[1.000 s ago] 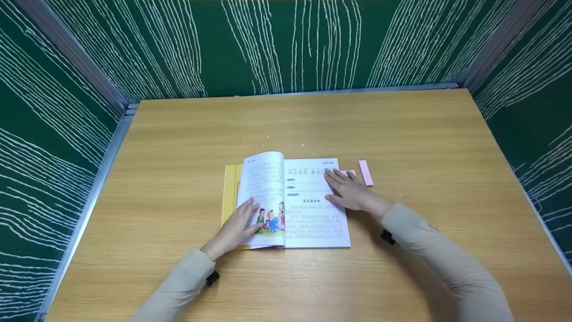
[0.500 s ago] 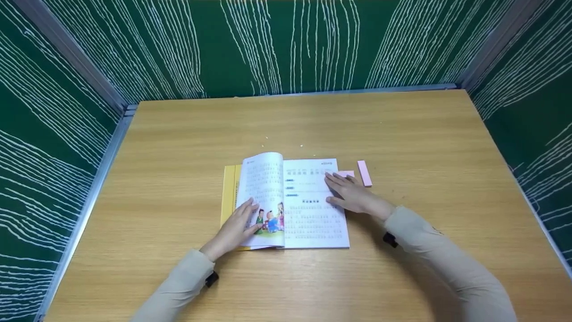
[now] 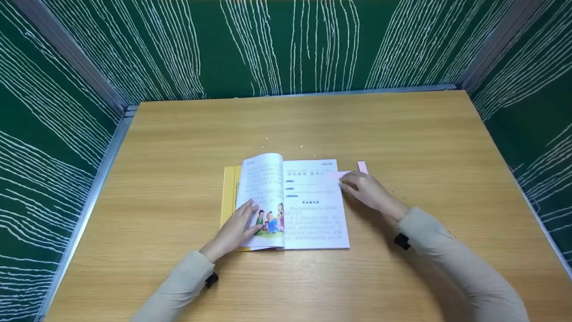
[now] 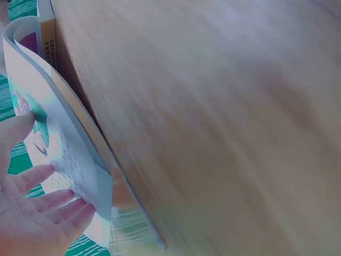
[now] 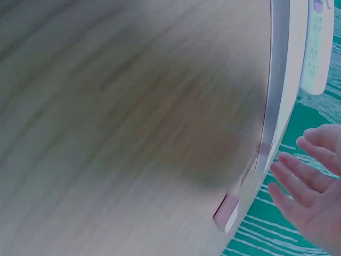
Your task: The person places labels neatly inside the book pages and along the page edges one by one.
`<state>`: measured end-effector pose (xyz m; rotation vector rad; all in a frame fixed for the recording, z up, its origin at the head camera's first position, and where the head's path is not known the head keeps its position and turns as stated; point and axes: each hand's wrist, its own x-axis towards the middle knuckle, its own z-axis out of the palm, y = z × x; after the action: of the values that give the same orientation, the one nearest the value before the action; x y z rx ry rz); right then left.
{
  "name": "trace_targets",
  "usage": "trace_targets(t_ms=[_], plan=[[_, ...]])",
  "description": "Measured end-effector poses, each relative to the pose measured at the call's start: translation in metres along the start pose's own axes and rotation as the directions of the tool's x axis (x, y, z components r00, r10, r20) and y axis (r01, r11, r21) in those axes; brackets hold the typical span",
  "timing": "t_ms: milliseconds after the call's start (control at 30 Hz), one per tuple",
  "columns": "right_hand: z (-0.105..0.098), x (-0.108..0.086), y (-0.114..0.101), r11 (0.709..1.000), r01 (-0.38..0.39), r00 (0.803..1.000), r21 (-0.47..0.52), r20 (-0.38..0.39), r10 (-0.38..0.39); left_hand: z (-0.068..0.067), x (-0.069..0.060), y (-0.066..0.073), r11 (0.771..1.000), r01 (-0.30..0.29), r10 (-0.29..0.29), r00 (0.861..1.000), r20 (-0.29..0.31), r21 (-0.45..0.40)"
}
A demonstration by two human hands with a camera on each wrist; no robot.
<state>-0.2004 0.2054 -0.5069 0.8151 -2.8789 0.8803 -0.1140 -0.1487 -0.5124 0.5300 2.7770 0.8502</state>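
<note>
An open book lies on the table, with printed text and a coloured picture of figures on its left page. My left hand rests on that left page with its fingers spread; the left wrist view shows the hand against the page too. At the book's right edge is my right hand, fingers slightly bent, beside a pale pink sticky strip that lies across the page's margin. Nothing shows between the right hand's fingers in the right wrist view. A pink pad of sticky notes is partly hidden behind this hand.
The book's yellow cover shows at the left. Small white scraps lie beyond the book on the wooden table. Green panels with white wavy lines surround the table on the back and both sides.
My right hand has drawn back rightward from the page to its edge, its fingers more bent, and now covers part of the sticky pad. The left hand has stayed on the left page.
</note>
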Motion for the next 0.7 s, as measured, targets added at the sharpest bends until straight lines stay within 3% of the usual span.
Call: trace_targets(t_ms=[500,700], plan=[[-0.018,-0.012,0.023,0.999,-0.032,0.997,-0.024,-0.071,0.03,0.001,0.0,-0.002,1.0,-0.011,0.011,1.0,-0.01,0.006],[-0.022,-0.016,0.032,0.999,0.019,0.994,-0.044,-0.105,-0.023,0.001,-0.001,-0.001,1.0,-0.017,0.018,1.0,-0.017,0.016]])
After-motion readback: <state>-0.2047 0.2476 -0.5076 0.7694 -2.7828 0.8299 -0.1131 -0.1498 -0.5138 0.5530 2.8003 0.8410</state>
